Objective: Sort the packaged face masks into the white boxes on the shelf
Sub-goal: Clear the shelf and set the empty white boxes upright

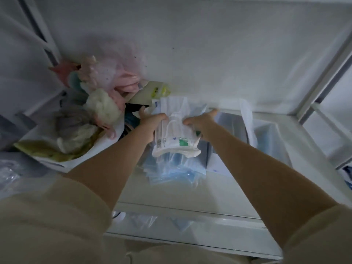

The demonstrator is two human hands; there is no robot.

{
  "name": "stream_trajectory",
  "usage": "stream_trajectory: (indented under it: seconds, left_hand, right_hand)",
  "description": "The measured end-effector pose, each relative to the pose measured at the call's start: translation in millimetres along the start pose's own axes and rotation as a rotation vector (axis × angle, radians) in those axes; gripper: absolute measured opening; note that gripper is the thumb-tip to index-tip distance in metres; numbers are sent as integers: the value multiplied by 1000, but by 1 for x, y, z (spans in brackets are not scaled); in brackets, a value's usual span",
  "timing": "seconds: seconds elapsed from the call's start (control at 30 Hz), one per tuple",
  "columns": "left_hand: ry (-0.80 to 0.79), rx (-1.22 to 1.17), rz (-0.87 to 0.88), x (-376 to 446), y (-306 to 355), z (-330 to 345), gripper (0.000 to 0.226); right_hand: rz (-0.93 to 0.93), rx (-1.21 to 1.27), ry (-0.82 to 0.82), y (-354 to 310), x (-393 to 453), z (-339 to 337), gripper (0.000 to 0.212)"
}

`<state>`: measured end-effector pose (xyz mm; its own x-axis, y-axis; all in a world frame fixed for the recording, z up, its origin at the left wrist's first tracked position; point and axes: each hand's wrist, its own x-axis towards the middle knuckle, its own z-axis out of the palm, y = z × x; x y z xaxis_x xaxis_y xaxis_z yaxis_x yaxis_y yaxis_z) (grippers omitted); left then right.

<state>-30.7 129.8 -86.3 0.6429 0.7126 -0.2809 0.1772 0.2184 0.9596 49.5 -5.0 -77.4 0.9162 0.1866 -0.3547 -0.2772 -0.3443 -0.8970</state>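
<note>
The mask packet stack (176,126) is held between both grips: left hand (152,121) pinches its left edge, right hand (202,122) its right. Long axis runs near-to-far. The white box (228,130) lies immediately right, nearest the right hand.

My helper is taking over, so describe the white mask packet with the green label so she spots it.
On the white shelf, both hands meet at its middle. The mask packet lies topmost there, over blue packets; only it is white with a green label.

Head cam, down onto shelf (190,189), close
</note>
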Motion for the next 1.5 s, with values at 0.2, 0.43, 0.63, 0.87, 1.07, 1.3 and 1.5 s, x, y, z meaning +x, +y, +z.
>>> stream_trajectory:
  seconds: [0.2,0.43,0.63,0.87,1.07,1.3,1.5]
  left_hand:
    - [-93,438,-111,7,-28,11,107]
    - [156,963,77,-2,-16,34,113]
    - [60,771,593,-40,-20,100,64]
    - [-418,746,546,-93,-30,203,29]
    - [-604,927,482,-104,-37,233,50]
    - [-586,932,541,-102,-46,216,38]
    - [-576,798,271,-105,-56,219,41]
  right_hand:
    - [93,-406,-112,38,9,-5,107]
    - [-306,-566,175,18,1,-15,65]
    - [-668,-441,387,7,-12,-79,50]
    - [-297,-396,284,41,-2,-172,60]
    - [-44,17,34,58,9,-195,52]
    - [-180,-573,340,59,23,-205,22]
    - [-123,-721,57,55,15,-206,13]
